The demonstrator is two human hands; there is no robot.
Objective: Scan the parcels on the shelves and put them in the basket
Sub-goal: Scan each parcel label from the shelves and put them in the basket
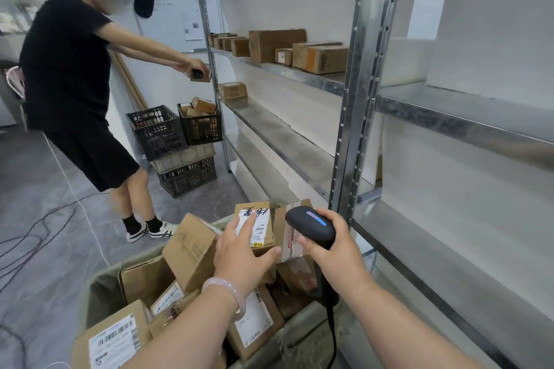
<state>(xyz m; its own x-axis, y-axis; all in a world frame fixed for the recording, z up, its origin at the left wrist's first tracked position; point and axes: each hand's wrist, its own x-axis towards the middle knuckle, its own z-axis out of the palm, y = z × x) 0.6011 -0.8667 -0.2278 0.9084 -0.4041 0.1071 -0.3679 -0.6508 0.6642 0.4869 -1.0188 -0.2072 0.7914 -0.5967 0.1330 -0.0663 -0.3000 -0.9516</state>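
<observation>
My left hand (239,252) grips a small cardboard parcel (261,226) with a white label and handwritten marks, held just above the pile in the basket. My right hand (332,252) holds a black handheld scanner (310,226) with a lit blue strip, right beside that parcel. The grey-green basket (99,290) below is filled with several labelled cardboard parcels (189,249). More parcels (277,45) stand on an upper shelf farther back, and one lone parcel (232,90) sits on the shelf below.
A metal shelving unit (356,117) runs along my right, its near shelves bare. Another person in black (66,69) stands at left, holding a parcel and scanner. Black crates (159,132) with boxes are stacked behind. Cables (36,234) lie across the floor.
</observation>
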